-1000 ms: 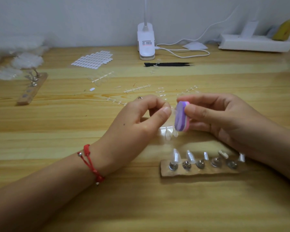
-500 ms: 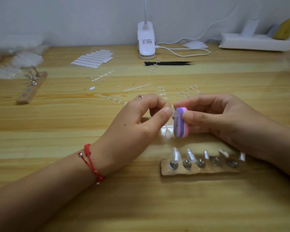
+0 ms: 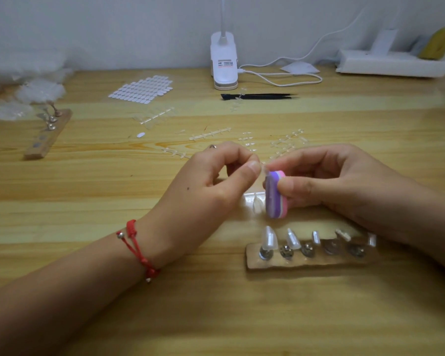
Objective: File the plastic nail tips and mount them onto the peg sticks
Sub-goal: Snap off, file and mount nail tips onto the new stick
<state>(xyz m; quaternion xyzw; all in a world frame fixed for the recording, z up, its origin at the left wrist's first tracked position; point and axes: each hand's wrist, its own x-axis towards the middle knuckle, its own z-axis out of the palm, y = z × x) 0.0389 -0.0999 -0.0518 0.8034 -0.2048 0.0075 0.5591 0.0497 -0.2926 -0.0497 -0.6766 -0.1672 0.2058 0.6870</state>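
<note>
A pale wooden table [image 3: 88, 191] with long yellow grain stripes runs back to a plain white wall. Above its middle the left hand [image 3: 206, 191], a red cord bracelet [image 3: 139, 249] on its wrist, pinches a small clear plastic nail tip [image 3: 262, 173] between thumb and forefinger. The right hand [image 3: 344, 186] is closed around a small purple-and-pink layered sponge file block [image 3: 275, 196], whose purple face touches the tip. Just below the hands lies a flat brown wooden base [image 3: 306, 262] carrying a row of round metal pegs, several topped with glossy clear pointed nail tips [image 3: 267, 238]; the right forearm covers its far end. More loose clear tips [image 3: 256, 204] lie on the table under the hands. Beyond the fingers are scattered thin clear plastic runner strips [image 3: 210, 134]. Farther back lie a sheet of small white oval stickers [image 3: 141, 89], black tweezers [image 3: 257, 96], and a white clip lamp base [image 3: 224, 62] with a looping white cable [image 3: 288, 78]. At far left a second wooden peg base [image 3: 48, 133] lies beside blurred heaps of clear plastic [image 3: 36, 86].
</note>
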